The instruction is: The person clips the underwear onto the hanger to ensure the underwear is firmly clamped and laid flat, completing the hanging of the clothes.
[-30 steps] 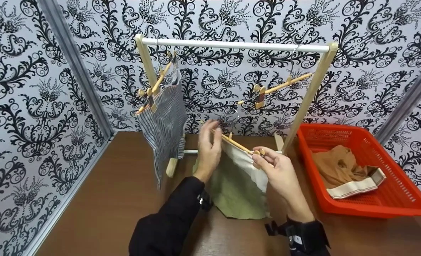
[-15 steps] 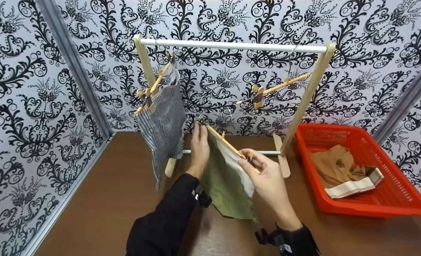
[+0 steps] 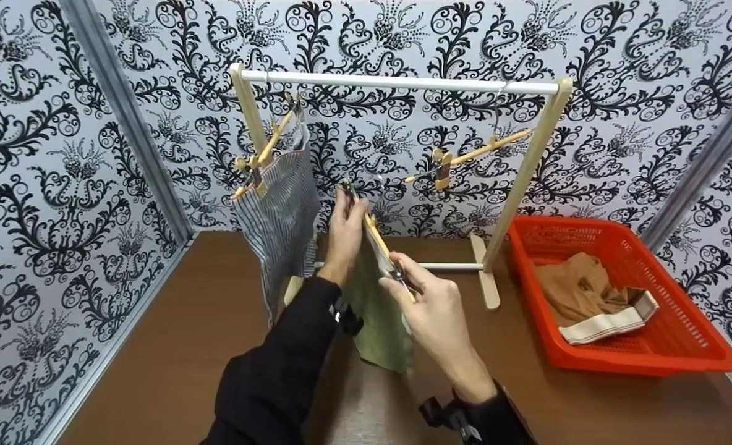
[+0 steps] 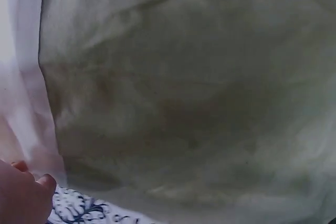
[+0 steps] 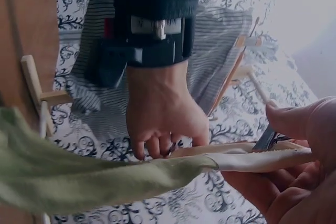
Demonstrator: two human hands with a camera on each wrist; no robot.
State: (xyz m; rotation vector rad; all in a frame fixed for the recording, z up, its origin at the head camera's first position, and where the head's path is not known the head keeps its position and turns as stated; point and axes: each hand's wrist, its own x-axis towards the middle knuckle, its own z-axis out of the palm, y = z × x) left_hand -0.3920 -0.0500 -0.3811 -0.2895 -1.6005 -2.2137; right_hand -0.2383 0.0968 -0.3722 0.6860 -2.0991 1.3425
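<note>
A wooden clip hanger is held up between both hands, slanting away from me, with a green cloth with a white top band hanging from it. My left hand pinches its far end. At the near end, my right hand grips the hanger by its clip, thumb on top. The left wrist view is mostly filled by the green cloth, its pale band along the left edge. In the right wrist view, the dark clip shows under my right thumb.
A wooden rack with a white top rail stands at the back. On its left hangs a striped cloth; on its right, a hanger without cloth. A red basket at right holds a brown garment.
Both hands have raised the hanger and turned it more end-on, its far end going up and the near end moving left. The green cloth swings with it. The left fingers have moved onto the far end.
</note>
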